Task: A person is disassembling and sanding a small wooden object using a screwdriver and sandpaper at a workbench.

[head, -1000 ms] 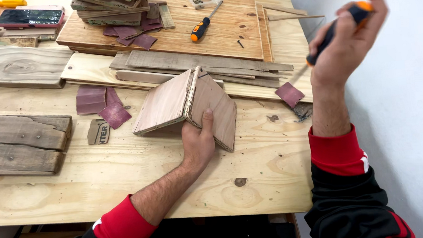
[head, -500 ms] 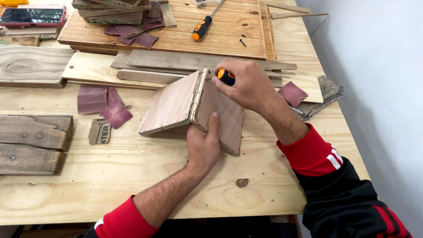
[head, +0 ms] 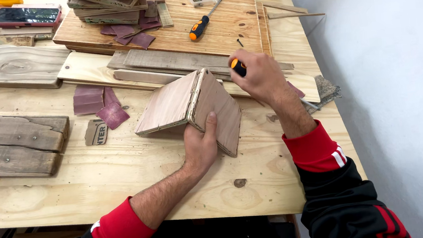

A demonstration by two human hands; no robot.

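Hands work at mid-surface on a plywood surface (head: 99, 186). Left hand (head: 200, 147) has its grip closed on the near edge of a hinged pair of thin wooden panels (head: 189, 103), thumb lying on the right panel; the pair stands tent-like, ridge pointing far. Right hand (head: 258, 76) has its grip closed around an orange-and-black screwdriver handle (head: 238, 65), just right of the ridge. Sandpaper scraps (head: 101, 103) lie left; a second screwdriver (head: 201, 26) rests far on a board.

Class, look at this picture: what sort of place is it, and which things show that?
Probably a woodworking bench: a plywood tabletop, weathered planks, sandpaper scraps and a spare screwdriver.
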